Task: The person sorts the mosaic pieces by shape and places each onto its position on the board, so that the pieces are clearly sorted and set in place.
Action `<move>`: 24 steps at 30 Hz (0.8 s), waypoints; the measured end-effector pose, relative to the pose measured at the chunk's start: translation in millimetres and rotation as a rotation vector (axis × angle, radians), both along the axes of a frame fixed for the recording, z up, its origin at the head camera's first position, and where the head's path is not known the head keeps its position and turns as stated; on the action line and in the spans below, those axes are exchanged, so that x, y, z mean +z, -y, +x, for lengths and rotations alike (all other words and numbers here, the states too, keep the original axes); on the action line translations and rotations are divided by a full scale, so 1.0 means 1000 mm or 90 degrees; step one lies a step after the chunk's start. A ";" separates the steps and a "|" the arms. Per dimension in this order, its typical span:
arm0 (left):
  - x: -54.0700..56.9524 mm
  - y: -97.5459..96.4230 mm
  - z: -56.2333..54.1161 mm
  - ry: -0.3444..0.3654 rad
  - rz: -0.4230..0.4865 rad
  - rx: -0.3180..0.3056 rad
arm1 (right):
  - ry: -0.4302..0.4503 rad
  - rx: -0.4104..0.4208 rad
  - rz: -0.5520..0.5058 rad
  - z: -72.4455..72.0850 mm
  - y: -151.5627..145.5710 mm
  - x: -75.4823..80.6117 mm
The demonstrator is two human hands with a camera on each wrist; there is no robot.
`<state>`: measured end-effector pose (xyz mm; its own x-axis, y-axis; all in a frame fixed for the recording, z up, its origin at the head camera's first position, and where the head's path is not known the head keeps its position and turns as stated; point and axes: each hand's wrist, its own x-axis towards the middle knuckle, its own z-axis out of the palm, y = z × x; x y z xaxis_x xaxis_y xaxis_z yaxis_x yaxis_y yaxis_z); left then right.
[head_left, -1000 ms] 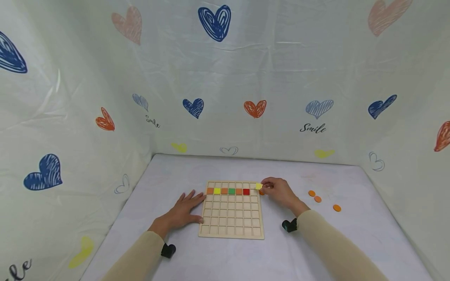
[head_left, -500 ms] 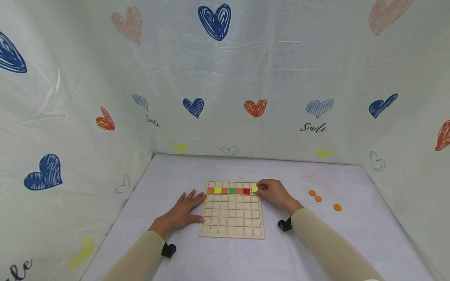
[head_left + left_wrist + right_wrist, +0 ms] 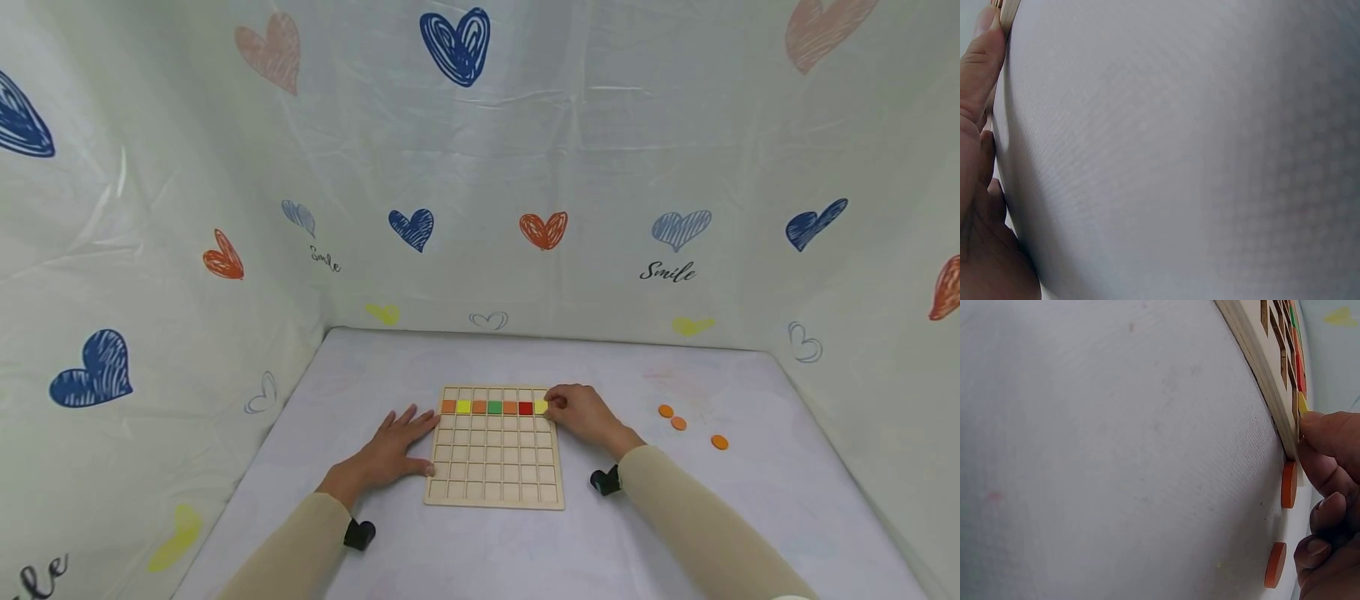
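One board (image 3: pixel 493 472), six inset tiles (image 3: pixel 494 407), right grip (image 3: pixel 589 414) pinching one yellow tile (image 3: pixel 540 407), left grip (image 3: pixel 387 450) spread

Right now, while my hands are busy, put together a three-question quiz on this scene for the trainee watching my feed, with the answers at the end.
1. Multiple choice: in the head view, which colour is the tile immediately left of the yellow tile at the right hand's fingertips?
A) green
B) red
C) orange

2. True or false: the left hand touches the left edge of the wooden board.

3. Count: how many orange discs can be seen to the right of the right hand in the head view?

Key:
1. B, the red tile.
2. True.
3. Three.
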<state>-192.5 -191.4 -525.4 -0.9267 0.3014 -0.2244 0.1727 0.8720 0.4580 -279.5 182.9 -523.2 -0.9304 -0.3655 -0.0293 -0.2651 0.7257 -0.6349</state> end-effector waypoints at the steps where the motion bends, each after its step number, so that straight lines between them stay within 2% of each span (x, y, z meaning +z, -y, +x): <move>1: 0.000 0.000 0.000 -0.002 0.001 0.000 | 0.000 -0.001 0.003 0.000 0.000 0.000; 24: 0.000 0.000 0.001 -0.002 0.007 0.006 | 0.028 -0.017 0.012 0.000 0.003 0.002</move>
<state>-192.0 -191.0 -525.2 -0.9303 0.2951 -0.2179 0.1658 0.8682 0.4677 -279.2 179.8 -521.3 -0.9372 -0.3400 -0.0775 -0.2175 0.7437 -0.6321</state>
